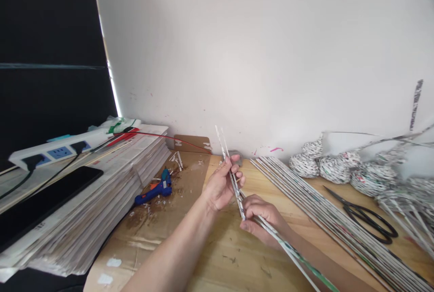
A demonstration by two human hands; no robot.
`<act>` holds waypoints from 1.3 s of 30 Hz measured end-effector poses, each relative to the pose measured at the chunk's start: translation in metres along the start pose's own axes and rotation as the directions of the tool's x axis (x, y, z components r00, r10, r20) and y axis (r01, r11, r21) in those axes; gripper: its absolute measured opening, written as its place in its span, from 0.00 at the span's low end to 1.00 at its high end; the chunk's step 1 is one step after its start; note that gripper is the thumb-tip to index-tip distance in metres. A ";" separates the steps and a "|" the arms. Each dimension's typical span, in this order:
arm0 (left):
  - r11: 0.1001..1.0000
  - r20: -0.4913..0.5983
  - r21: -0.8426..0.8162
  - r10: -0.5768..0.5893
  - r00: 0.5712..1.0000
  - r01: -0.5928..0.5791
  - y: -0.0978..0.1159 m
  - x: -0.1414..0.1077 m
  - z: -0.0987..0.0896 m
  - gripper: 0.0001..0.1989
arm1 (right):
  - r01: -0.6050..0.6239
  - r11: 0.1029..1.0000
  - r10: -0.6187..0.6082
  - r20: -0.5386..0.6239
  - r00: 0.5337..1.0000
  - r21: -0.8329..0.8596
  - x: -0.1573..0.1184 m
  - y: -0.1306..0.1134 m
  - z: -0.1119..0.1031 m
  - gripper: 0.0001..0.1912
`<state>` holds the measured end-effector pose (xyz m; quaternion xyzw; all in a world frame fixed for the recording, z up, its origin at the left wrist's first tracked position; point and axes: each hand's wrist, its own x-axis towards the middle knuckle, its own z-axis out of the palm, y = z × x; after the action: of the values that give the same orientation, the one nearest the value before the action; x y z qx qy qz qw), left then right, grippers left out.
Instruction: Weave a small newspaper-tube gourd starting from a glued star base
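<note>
**Both hands closed on slim rolled-paper tubes, above wooden tabletop**

Left hand (224, 186): thumb and fingertips pinch the printed rolled-paper tubes (236, 188) partway along; upper ends stick out past the fingers, slanting up and left. Grip closed.

Right hand (261, 219): lower and nearer the camera, closed on the same bunch, thumb at the bottom end of the upright part. Further lengths, one with green print, trail from this hand down and right, over the right forearm, to the picture's bottom edge. How the lengths join inside the fingers: cannot tell.

Right side of wooden tabletop (233, 260): row of loose paper rods (325, 208) laid side by side on a diagonal. Beyond it, black-handled scissors (347, 206), blades pointing up and left. Behind, near the wall, lumpy woven paper pieces (334, 169), some with long ends sticking out.

Left side: brown cardboard sheet (130, 237), stained, with white scraps; blue glue gun (156, 191) on it. Next to that, tall newspaper stack (98, 219) bearing a black smartphone (57, 199) and white power strip (100, 137), plugs in.
</note>
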<state>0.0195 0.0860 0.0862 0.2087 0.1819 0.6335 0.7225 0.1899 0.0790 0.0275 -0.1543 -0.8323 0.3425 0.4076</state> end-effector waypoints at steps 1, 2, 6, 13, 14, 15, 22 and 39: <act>1.000 0.005 -0.016 0.007 1.000 -0.007 0.002 0.000 -0.002 0.11 | -0.010 1.000 0.010 0.012 1.000 0.003 -0.001 0.001 0.001 0.09; 0.999 0.011 -0.031 0.017 1.000 -0.017 0.003 0.000 -0.004 0.10 | -0.032 0.999 0.032 0.017 0.999 0.005 -0.001 0.002 0.001 0.08; 0.997 0.049 -0.069 0.041 0.998 -0.038 0.007 0.003 -0.009 0.10 | -0.144 0.989 0.144 -0.009 0.990 0.035 -0.005 0.005 0.002 0.10; 0.997 0.068 -0.070 0.045 0.997 -0.040 0.005 0.002 -0.008 0.13 | -0.245 0.968 0.248 -0.070 0.966 0.055 -0.009 0.010 0.005 0.14; 0.997 0.070 -0.069 0.047 0.996 -0.042 0.005 0.001 -0.008 0.14 | -0.244 0.968 0.248 -0.086 0.965 0.056 -0.009 0.010 0.006 0.15; 0.997 0.070 -0.066 0.047 0.996 -0.042 0.004 0.001 -0.007 0.14 | -0.248 0.967 0.252 -0.095 0.963 0.053 -0.008 0.010 0.006 0.15; 0.996 0.100 -0.077 0.041 0.994 -0.033 0.003 0.000 -0.007 0.13 | -0.415 0.909 0.416 -0.044 0.908 0.037 -0.008 -0.002 0.006 0.19; 0.995 0.151 -0.060 0.083 0.985 -0.074 0.003 -0.006 -0.001 0.17 | -0.506 0.861 0.503 0.062 0.862 0.052 -0.005 -0.001 0.006 0.19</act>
<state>0.0156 0.0804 0.0871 0.2443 0.1004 0.6482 0.7142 0.1880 0.0729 0.0222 -0.3449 -0.7602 0.4682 0.2897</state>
